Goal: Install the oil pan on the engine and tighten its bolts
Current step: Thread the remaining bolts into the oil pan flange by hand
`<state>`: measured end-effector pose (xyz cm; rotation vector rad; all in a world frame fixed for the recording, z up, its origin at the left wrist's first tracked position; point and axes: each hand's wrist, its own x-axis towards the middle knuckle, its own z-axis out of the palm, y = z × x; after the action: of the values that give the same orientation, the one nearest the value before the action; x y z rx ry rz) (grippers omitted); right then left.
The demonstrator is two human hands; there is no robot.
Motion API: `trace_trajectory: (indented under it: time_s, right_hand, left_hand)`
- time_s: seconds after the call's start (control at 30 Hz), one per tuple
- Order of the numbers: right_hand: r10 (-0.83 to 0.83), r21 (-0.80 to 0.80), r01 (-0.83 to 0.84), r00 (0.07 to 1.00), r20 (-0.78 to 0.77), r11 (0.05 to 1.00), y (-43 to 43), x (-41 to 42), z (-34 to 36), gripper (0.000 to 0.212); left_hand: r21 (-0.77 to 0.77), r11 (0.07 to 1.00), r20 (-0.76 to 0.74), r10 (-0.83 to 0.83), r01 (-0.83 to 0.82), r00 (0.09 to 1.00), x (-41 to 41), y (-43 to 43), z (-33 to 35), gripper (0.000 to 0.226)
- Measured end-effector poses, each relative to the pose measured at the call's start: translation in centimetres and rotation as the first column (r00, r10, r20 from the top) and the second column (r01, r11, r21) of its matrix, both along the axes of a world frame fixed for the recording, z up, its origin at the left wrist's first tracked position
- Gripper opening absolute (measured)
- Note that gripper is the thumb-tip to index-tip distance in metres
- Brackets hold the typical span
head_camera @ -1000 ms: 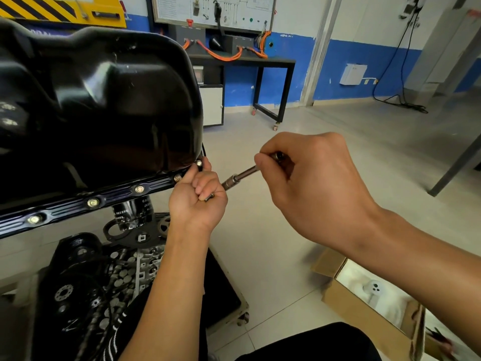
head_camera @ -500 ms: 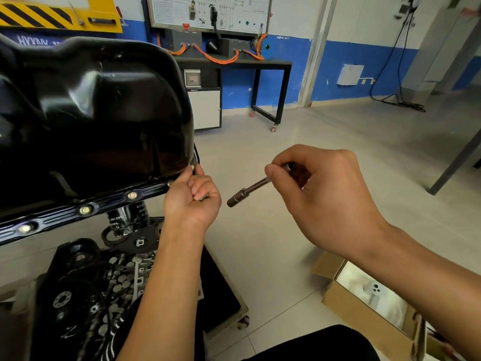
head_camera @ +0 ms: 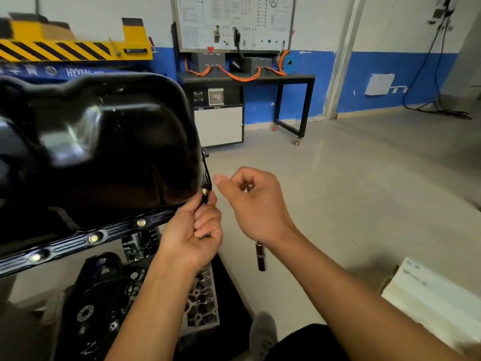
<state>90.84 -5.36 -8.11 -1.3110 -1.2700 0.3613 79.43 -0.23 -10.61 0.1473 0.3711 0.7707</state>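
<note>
The black oil pan (head_camera: 104,157) sits on the engine (head_camera: 104,295), with seated bolts (head_camera: 141,222) along its near flange. The left hand (head_camera: 191,230) pinches a corner bolt (head_camera: 204,191) at the pan's right corner, its lower fingers curled round spare bolts (head_camera: 204,235). Just beside it, the right hand (head_camera: 256,204) curls round a socket driver (head_camera: 261,256), whose tip hangs below the wrist

Oil pan (head_camera: 104,152) glossy black, brass-toned bolts (head_camera: 141,223) along its flange. Wall (head_camera: 299,89) white over a blue band. Barrier (head_camera: 73,48) yellow, black diagonal stripes; cables (head_camera: 239,75) orange.
</note>
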Motion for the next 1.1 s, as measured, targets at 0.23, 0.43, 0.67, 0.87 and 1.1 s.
trace_trajectory:
  time_s: [0.23,0.43,0.67,0.87,1.1]
  right_hand:
    - [0.016,-0.016,-0.011,0.938,0.346,1.0,2.9,-0.4,-0.9,0.012]
    - [0.204,-0.174,-0.24,0.958,-0.202,0.955,4.2,0.1,-1.7,0.012]
    - [0.236,-0.205,-0.226,0.972,0.023,0.952,4.0,1.1,-1.8,0.022]
    - [0.153,-0.181,-0.132,0.982,0.109,0.975,3.9,1.0,-2.0,0.02]
    - [0.076,-0.089,-0.048,0.933,0.351,0.995,3.3,0.5,-2.5,0.017]
  left_hand:
    - [0.165,0.983,-0.128,0.101,-0.079,0.987,0.7,0.6,-0.8,0.027]
    - [0.051,0.984,-0.05,0.175,-0.172,0.983,1.6,0.0,-0.2,0.033]
    - [0.142,0.961,-0.085,0.249,-0.236,0.965,2.2,-0.1,-1.1,0.036]
    - [0.248,0.945,-0.138,0.251,-0.212,0.958,1.9,-0.4,-1.8,0.025]
    - [0.283,0.953,-0.103,0.145,-0.111,0.984,0.4,-0.1,-2.1,0.027]
